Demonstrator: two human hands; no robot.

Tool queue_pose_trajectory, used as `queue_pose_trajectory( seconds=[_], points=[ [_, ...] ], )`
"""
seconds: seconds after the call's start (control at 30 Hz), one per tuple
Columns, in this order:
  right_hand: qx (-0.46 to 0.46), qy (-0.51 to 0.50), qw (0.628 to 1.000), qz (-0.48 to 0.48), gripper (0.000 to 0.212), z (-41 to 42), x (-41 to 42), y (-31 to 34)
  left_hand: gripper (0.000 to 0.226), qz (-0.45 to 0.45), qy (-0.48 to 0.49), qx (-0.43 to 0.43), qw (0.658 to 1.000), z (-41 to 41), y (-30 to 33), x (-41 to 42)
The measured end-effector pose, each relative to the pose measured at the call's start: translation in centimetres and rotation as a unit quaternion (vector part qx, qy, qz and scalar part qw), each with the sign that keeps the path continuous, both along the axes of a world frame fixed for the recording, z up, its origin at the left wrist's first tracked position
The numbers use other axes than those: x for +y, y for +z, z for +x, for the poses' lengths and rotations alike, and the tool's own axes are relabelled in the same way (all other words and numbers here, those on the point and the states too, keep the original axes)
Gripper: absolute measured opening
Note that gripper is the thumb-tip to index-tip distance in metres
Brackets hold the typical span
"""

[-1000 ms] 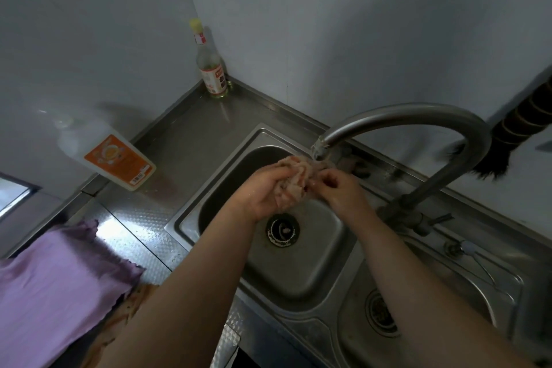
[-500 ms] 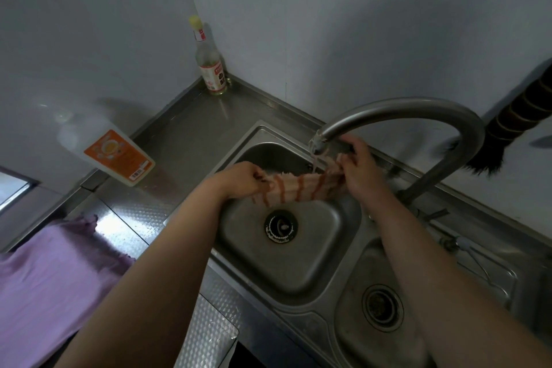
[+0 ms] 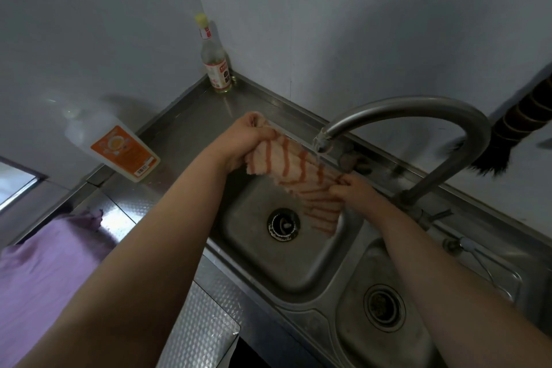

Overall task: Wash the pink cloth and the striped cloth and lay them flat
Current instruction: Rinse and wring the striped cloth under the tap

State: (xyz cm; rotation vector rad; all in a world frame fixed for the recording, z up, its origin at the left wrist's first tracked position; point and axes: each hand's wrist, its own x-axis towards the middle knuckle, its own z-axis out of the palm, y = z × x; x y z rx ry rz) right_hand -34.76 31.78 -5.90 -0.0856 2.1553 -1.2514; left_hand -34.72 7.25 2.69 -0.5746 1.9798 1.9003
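While gripping striped cloth [image 3: 294,169]: left hand [image 3: 245,140] raised, right hand [image 3: 354,188] lower

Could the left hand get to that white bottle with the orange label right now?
Probably not yet: the left hand grips the striped cloth. Otherwise the bare counter leaves the way to the bottle open.

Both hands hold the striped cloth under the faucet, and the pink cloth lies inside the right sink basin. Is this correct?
Not quite. In the head view the pink cloth lies on the counter at far left, not in a basin. Both hands, left hand and right hand, do hold the striped cloth under the faucet.
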Motion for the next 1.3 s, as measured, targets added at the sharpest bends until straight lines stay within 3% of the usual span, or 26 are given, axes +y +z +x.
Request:
queue_pose_trajectory(
  seconds=[0.13, 0.2, 0.27, 0.3, 0.37, 0.4, 0.43, 0.47, 0.53, 0.57, 0.67, 0.77, 0.83, 0.87, 1.0, 1.1, 1.17, 1.23, 1.3],
  points=[
    [-0.021, -0.043, 0.995, -0.091, 0.017, 1.1, -0.7, -0.2, 0.035, 0.148, 0.063, 0.013, 0.987, -1.4, 1.6, 0.8],
    [-0.021, 0.01, 0.995, -0.095, 0.017, 1.6, -0.9, 0.0, 0.038, 0.144, 0.091, 0.029, 0.985, -2.3, 1.7, 0.9],
    [-0.011, 0.08, 0.995, -0.063, 0.02, 1.9, -0.8, 0.3, 0.043, 0.027, 0.105, 0.039, 0.993, -3.2, 0.6, 0.3],
    [0.003, 0.101, 0.994, -0.04, 0.017, 1.8, -0.8, 0.4, 0.046, -0.103, 0.077, 0.037, 0.991, -3.3, -0.2, -0.1],
    [0.007, 0.109, 0.994, -0.026, 0.013, 1.5, -0.9, 0.9, 0.057, -0.392, -0.074, 0.023, 0.917, -2.8, -2.0, -0.4],
    [-0.013, 0.099, 0.994, -0.044, 0.015, 1.4, -1.1, 1.3, 0.058, -0.44, -0.15, 0.04, 0.885, -2.1, -2.7, 0.2],
    [-0.031, 0.094, 0.993, -0.068, 0.016, 1.4, -1.4, 1.9, 0.053, -0.406, -0.216, 0.066, 0.885, -1.4, -3.3, 1.2],
    [-0.033, 0.094, 0.992, -0.083, 0.018, 1.3, -1.8, 2.4, 0.046, -0.312, -0.264, 0.067, 0.91, -0.4, -3.9, 2.4],
    [-0.003, 0.11, 0.992, -0.057, 0.026, 0.9, -2.3, 2.7, 0.053, -0.136, -0.292, 0.032, 0.946, 1.5, -4.9, 4.7],
    [0.008, 0.111, 0.993, -0.045, 0.025, 0.7, -2.2, 2.6, 0.055, -0.093, -0.295, 0.024, 0.951, 2.1, -5.5, 5.4],
    [0.011, 0.087, 0.996, -0.015, 0.021, -0.1, -1.3, 2.3, 0.036, -0.103, -0.335, 0.025, 0.936, 2.4, -6.6, 5.4],
    [0.003, 0.093, 0.995, 0.018, 0.033, -0.5, 0.1, 1.9, 0.025, -0.239, -0.387, 0.063, 0.889, 1.7, -6.9, 4.9],
    [-0.031, 0.112, 0.993, 0.016, 0.029, -0.5, 0.7, 1.8, 0.014, -0.326, -0.397, 0.102, 0.852, 1.4, -6.4, 4.9],
    [-0.049, 0.131, 0.99, 0.026, 0.028, -0.3, 0.8, 1.8, 0.012, -0.327, -0.387, 0.102, 0.856, 1.3, -6.0, 4.8],
    [-0.014, 0.142, 0.983, 0.118, 0.02, 0.4, 0.3, 0.3, 0.023, -0.176, -0.274, 0.074, 0.943, 1.1, -4.1, 4.7],
    [0.023, 0.158, 0.976, 0.149, 0.026, 0.8, -0.9, 0.2, 0.03, -0.139, -0.242, 0.101, 0.955, 1.2, -3.5, 5.3],
    [0.044, 0.158, 0.978, 0.129, 0.05, 1.5, -2.0, 1.0, 0.013, -0.103, -0.219, 0.102, 0.965, 1.5, -3.2, 5.9],
    [0.062, 0.152, 0.981, 0.104, 0.063, 1.9, -2.6, 1.4, 0.01, -0.011, -0.171, 0.08, 0.982, 1.9, -3.0, 6.5],
    [0.022, 0.137, 0.989, 0.047, 0.057, 2.3, -2.9, 1.2, 0.012, 0.08, -0.116, 0.041, 0.989, 2.2, -3.0, 7.1]
  ],
)
